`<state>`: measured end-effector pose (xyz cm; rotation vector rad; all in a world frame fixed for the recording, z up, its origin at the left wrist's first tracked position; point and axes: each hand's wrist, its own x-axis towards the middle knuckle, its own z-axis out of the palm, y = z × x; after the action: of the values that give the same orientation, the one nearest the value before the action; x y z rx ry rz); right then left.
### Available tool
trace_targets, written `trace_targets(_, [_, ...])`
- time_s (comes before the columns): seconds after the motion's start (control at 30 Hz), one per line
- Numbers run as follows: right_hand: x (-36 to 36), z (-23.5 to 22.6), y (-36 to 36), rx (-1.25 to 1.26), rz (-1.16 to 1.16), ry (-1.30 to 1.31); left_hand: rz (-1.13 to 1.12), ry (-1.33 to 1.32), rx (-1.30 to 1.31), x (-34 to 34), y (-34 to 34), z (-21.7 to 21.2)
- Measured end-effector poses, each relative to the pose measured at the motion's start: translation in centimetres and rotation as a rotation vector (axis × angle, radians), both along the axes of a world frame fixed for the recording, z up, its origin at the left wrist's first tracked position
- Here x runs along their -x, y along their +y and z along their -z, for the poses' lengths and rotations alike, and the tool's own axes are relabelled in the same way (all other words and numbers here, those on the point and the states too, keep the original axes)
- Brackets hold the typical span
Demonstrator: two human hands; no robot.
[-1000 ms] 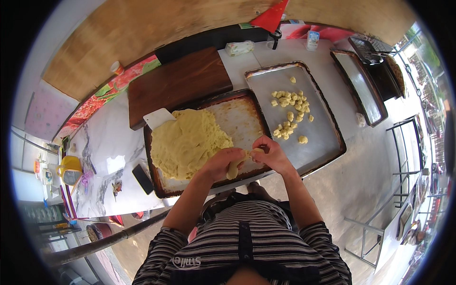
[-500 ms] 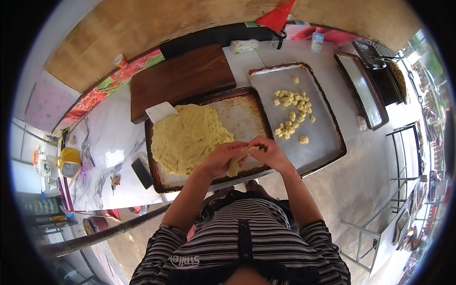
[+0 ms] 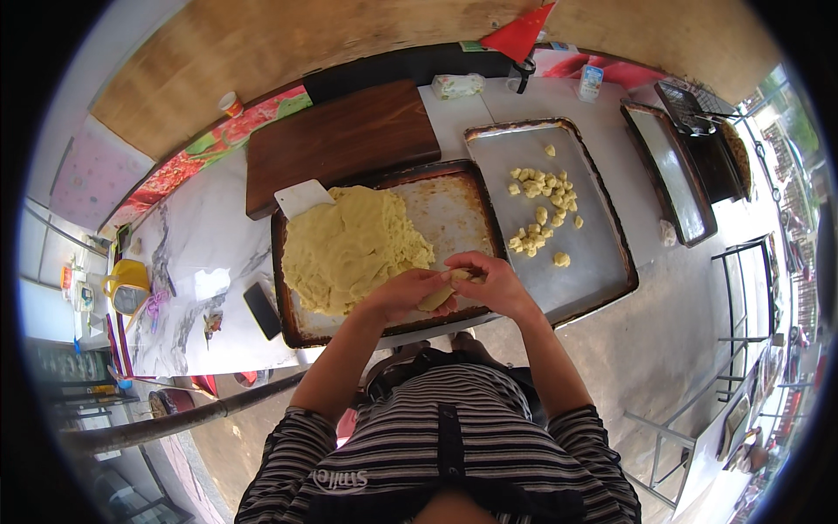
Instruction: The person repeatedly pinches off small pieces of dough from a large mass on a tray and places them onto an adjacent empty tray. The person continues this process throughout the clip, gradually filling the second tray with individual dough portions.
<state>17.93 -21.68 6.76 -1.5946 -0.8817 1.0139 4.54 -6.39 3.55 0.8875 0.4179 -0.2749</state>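
Observation:
Over the near edge of the browned baking tray (image 3: 454, 210), my two hands meet around a piece of yellow dough (image 3: 436, 299). My left hand (image 3: 406, 292) is closed on it, with one end of the dough showing below the fingers. My right hand (image 3: 489, 281) pinches the other end with its fingertips, which partly hide it. A large slab of yellow dough (image 3: 349, 249) fills the left part of that tray. A white scraper (image 3: 303, 198) rests at the slab's upper left corner. On the grey tray (image 3: 576, 271) to the right lie several small dough lumps (image 3: 546, 185).
Behind the trays lies a dark wooden board (image 3: 345, 144). A black phone (image 3: 261, 312) is left of the browned tray. A tissue pack (image 3: 458, 86) and a red cloth (image 3: 521, 33) are at the back. Another narrow tray (image 3: 670, 175) stands far right; a yellow bag (image 3: 130, 286) is far left.
My hands have drawn closer together around the dough piece, and less of it hangs below my left hand. The whole view has shifted slightly. The lumps on the grey tray look unchanged.

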Motion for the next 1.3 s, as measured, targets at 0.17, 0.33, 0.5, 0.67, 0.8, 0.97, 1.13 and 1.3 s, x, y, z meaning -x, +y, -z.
trace_targets(0.17, [-0.7, 1.5, -0.4, -0.055, 0.041, -0.018, -0.077, 0.002, -0.069, 0.1, -0.5, 1.3])
trace_targets(0.33, [-1.4, 3.1, -0.5, 0.060, 0.198, 0.273, -0.250, 0.014, 0.073, -0.1, -0.7, 0.9])
trace_targets(0.5, [0.5, 3.1, -0.3, -0.131, 0.223, 0.229, -0.237, 0.014, 0.020, 0.0, -0.8, 0.1])
trace_targets(0.67, [0.3, 3.0, -0.2, -0.049, 0.047, 0.020, -0.220, 0.068, -0.043, -0.2, -1.2, 0.3])
trace_targets(0.8, [-0.9, 3.1, -0.8, -0.022, 0.154, 0.146, -0.332, 0.014, 0.075, -0.2, -1.2, 0.5])
trace_targets(0.97, [-0.5, 2.9, -0.5, -0.051, 0.220, -0.024, -0.349, -0.013, 0.051, -0.5, -0.9, 0.1])
trace_targets(1.13, [0.4, 2.6, 0.1, -0.131, 0.136, 0.086, -0.338, 0.080, -0.083, -0.8, -1.4, 0.1])
trace_targets(1.3, [-0.2, 3.7, -0.4, -0.135, 0.174, 0.112, -0.335, 0.046, -0.005, -0.9, -1.5, 0.2])
